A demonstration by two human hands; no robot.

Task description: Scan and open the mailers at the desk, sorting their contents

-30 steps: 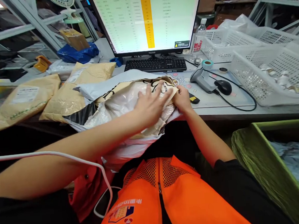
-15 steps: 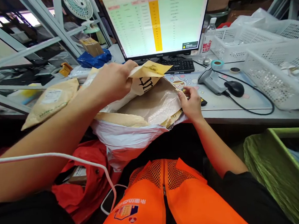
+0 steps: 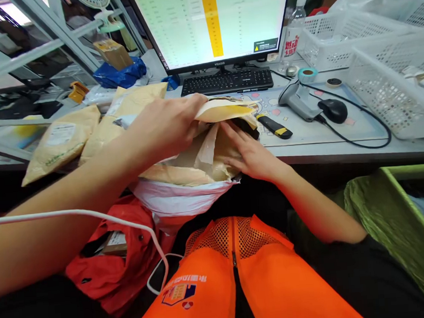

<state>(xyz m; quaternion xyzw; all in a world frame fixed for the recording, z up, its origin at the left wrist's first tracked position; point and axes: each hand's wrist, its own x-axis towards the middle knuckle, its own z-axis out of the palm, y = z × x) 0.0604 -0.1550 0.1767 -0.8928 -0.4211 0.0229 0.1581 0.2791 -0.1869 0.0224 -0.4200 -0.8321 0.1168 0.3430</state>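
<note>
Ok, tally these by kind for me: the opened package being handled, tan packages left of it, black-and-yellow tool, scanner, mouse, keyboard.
Opened package: 1
Tan packages on the left: 2
Black-and-yellow tool: 1
Scanner: 1
Mouse: 1
Keyboard: 1
Total: 7

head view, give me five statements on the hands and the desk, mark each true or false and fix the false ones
1. The left hand grips the raised tan flap of a torn white-and-tan parcel. True.
2. The right hand holds the black-and-yellow cutter. False: it lies on the pale printed desk mat; that hand is at the parcel's opening.
3. The black mouse is right of the grey handheld scanner. True.
4. The black keyboard is behind the black-framed monitor. False: it is in front.
5. Tan packages lie left of the parcel. True.
</note>
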